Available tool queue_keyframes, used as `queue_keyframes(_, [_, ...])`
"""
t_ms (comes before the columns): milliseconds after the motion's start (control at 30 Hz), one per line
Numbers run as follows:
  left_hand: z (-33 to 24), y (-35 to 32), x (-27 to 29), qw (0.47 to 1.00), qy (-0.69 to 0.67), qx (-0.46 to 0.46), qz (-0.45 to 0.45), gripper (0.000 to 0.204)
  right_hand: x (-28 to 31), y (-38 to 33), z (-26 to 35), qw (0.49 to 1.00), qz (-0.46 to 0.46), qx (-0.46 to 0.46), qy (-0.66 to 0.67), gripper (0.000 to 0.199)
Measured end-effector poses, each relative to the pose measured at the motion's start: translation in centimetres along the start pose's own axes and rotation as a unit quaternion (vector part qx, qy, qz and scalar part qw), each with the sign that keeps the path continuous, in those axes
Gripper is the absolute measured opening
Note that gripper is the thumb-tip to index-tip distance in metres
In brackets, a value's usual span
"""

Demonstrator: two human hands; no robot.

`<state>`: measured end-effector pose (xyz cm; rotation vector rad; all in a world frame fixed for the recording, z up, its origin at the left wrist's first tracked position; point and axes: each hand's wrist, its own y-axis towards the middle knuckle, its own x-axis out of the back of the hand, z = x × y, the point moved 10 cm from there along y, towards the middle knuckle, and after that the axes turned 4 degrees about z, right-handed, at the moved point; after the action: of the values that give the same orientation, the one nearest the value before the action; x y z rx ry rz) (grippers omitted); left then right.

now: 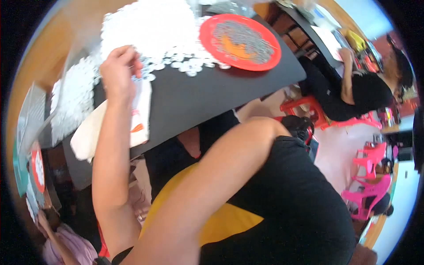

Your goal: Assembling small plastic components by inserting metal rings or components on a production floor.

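Note:
My left hand [118, 66] is raised over the near edge of a large pile of small white round pieces [145, 28]. Its fingers are curled together; whatever is between them is too small to make out. Beneath my left wrist, a white cloth or bag [140, 104] with a red-orange mark lies along the dark table [190, 99]. Right of the pile, a red plate [251, 67] holds many thin grey metal-looking pieces. My right arm [221, 172] is bent, its elbow out over my lap, and its forearm runs off the lower edge with the hand out of sight.
Another white pile [73, 99] and a clear plastic container [33, 110] are at the left. A person in black [366, 95] sits at a table on the right, near a red stool [307, 108]. Pink chairs [373, 192] stand beyond. Another person's pink clothing [73, 245] shows lower left.

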<state>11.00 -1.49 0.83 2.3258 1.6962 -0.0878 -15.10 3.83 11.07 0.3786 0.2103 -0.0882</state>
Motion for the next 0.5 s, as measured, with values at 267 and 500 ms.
queue_keyframes(267, [-0.4, -0.7, -0.9, 0.999, -0.042, 0.016, -0.017, 0.010, 11.0, -15.2, 5.5, 0.483, -0.487, -0.232, -0.689, 0.011])
queue_keyframes(500, [0.1, -0.6, -1.1, 0.999, -0.038, 0.020, 0.010, 0.010, 13.4, -21.0, 4.4, 0.345, -0.462, -0.288, -0.765, 0.008])
